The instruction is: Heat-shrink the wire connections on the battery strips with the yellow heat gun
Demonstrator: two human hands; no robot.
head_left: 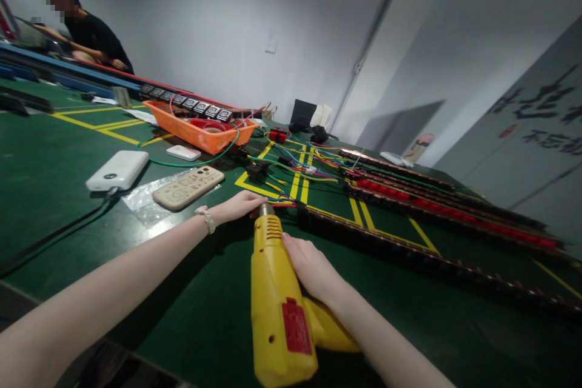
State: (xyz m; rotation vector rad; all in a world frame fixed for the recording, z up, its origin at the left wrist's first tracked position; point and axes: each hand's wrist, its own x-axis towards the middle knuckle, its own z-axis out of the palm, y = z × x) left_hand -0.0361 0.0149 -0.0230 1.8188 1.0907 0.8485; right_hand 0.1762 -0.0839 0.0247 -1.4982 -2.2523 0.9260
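A yellow heat gun [277, 273] with a red label lies along the middle of the view, its metal nozzle pointing away from me. My right hand [313, 264] grips it from the right side, with the handle partly behind my forearm. Just left of the nozzle, my left hand [240, 206] has its fingers closed on a bundle of coloured wires [282, 200]. These wires run right into the end of a long dark strip [386, 242]. The nozzle tip is close to the wires; whether it touches them I cannot tell.
Left of my hands are a phone [188, 188], a white power bank [117, 171] with a black cable, and an orange basket [204, 133] of parts. More strips [418, 203] and loose wires lie right on the green table [218, 327]. A person [93, 36] sits at far left.
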